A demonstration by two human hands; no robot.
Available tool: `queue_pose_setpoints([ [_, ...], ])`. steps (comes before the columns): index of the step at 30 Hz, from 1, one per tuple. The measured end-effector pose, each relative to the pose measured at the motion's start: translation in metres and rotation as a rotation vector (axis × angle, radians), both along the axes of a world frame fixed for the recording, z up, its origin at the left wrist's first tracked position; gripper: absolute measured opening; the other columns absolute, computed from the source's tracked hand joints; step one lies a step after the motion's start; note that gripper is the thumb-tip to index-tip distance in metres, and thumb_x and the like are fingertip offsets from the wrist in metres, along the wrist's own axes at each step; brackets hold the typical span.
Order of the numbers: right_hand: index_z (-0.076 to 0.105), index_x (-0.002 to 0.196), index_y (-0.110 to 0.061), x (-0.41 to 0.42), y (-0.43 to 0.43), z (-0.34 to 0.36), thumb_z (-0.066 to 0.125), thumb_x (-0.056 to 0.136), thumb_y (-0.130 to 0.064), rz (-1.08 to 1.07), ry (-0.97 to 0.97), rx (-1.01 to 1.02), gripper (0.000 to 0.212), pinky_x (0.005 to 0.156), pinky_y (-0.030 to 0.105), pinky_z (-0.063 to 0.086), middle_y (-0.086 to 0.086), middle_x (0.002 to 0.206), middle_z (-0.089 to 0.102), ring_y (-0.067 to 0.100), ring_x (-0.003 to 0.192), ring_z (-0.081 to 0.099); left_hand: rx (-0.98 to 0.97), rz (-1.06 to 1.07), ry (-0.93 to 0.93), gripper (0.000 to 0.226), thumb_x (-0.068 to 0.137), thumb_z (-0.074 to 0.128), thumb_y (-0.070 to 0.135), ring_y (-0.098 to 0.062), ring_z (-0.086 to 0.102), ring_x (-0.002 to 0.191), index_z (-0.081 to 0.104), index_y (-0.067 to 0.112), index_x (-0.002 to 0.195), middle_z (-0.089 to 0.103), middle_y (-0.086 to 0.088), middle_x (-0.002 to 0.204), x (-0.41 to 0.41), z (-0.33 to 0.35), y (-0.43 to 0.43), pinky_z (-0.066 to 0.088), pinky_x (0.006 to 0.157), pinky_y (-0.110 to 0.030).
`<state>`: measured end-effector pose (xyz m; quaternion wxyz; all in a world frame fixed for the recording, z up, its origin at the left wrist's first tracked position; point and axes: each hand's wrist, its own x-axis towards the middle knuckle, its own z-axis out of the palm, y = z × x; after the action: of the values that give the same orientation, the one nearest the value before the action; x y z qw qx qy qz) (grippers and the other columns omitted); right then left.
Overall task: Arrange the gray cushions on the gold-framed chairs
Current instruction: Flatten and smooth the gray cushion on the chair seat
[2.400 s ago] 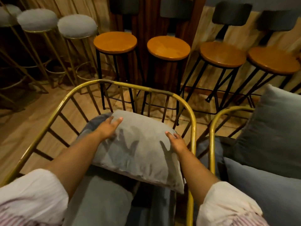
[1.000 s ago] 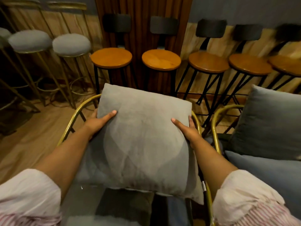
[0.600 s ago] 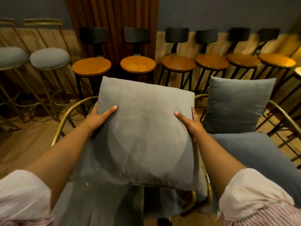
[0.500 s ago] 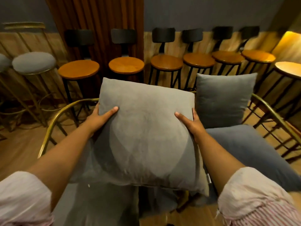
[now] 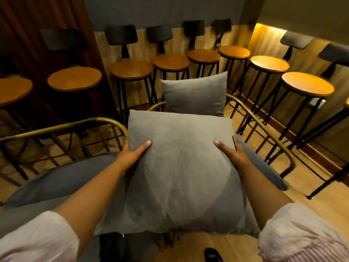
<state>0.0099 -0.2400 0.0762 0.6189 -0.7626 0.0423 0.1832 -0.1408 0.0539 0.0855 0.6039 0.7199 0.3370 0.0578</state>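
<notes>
I hold a square gray cushion in the air in front of me, above the right gold-framed chair. My left hand grips its left edge and my right hand grips its right edge. A second gray cushion stands upright against that chair's back. The chair's dark seat pad shows just right of the held cushion. To the left stands another gold-framed chair with a gray seat pad.
Several wooden-topped bar stools with black legs and dark backrests line the far wall and the right side. The floor is pale wood, with a dark object at the bottom edge.
The cushion was lifted off the left chair and carried to the right. It now hangs over the right chair, and my view has swung right with it.
</notes>
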Motion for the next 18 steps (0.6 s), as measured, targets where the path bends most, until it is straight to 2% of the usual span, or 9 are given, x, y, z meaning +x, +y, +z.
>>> queue_pose_setpoints([
  [1,0.019,0.149,-0.037,0.018,-0.013,-0.002,0.084,0.044,-0.062,0.0,0.014,-0.01,0.126,0.099,0.046,0.047,0.001,0.151,0.039,0.029,0.124,0.052,-0.019,0.001,0.002,0.098,0.064,0.07,0.063,-0.028,0.048,0.128,0.028,0.031,0.146,0.045,-0.001,0.145,0.021,-0.006,-0.013,0.042,0.103,-0.038],
  [3,0.02,0.148,-0.039,0.058,-0.038,-0.008,0.084,0.044,-0.063,-0.007,0.008,-0.043,0.124,0.101,0.05,0.046,0.001,0.15,0.04,0.028,0.123,0.052,-0.048,0.008,0.022,0.101,0.061,0.07,0.067,-0.029,0.048,0.128,0.027,0.032,0.145,0.045,0.0,0.145,0.058,-0.014,-0.039,0.042,0.104,-0.04],
  [6,0.021,0.148,-0.037,0.121,-0.074,-0.011,0.083,0.051,-0.06,-0.005,0.004,-0.096,0.117,0.101,0.045,0.044,0.001,0.15,0.04,0.027,0.124,0.05,-0.06,0.027,0.065,0.12,0.042,0.066,0.083,-0.028,0.048,0.128,0.025,0.039,0.145,0.046,0.003,0.145,0.116,-0.033,-0.077,0.041,0.107,-0.045],
  [10,0.022,0.149,-0.034,0.196,-0.107,-0.014,0.079,0.065,-0.052,0.035,-0.013,-0.166,0.103,0.089,0.038,0.04,0.001,0.148,0.039,0.025,0.121,0.048,-0.077,0.07,0.108,0.109,0.056,0.067,0.075,-0.032,0.04,0.135,0.017,0.04,0.147,0.039,-0.001,0.151,0.175,-0.056,-0.122,0.035,0.111,-0.049],
  [12,0.021,0.149,-0.035,0.224,-0.116,-0.019,0.078,0.062,-0.057,0.075,-0.043,-0.194,0.106,0.096,0.039,0.04,0.0,0.15,0.037,0.024,0.124,0.046,-0.063,0.1,0.163,0.12,0.046,0.062,0.084,-0.034,0.03,0.141,0.007,0.048,0.146,0.03,-0.001,0.155,0.197,-0.068,-0.139,0.031,0.113,-0.053],
  [14,0.018,0.149,-0.037,0.243,-0.12,-0.033,0.073,0.066,-0.061,0.131,-0.046,-0.271,0.103,0.106,0.045,0.034,0.003,0.157,0.026,0.031,0.135,0.037,-0.049,0.088,0.238,0.129,0.037,0.058,0.09,-0.035,0.025,0.143,-0.005,0.053,0.143,0.021,-0.005,0.159,0.216,-0.085,-0.153,0.027,0.115,-0.053],
  [18,-0.001,0.144,-0.054,0.246,-0.115,-0.084,0.054,0.067,-0.079,0.321,-0.028,-0.65,0.098,0.113,0.059,0.015,0.01,0.161,-0.005,0.042,0.146,0.005,0.085,-0.048,0.463,0.112,0.066,0.059,0.075,-0.041,0.006,0.146,-0.018,0.049,0.143,-0.001,-0.019,0.16,0.235,-0.116,-0.181,0.013,0.119,-0.051],
])
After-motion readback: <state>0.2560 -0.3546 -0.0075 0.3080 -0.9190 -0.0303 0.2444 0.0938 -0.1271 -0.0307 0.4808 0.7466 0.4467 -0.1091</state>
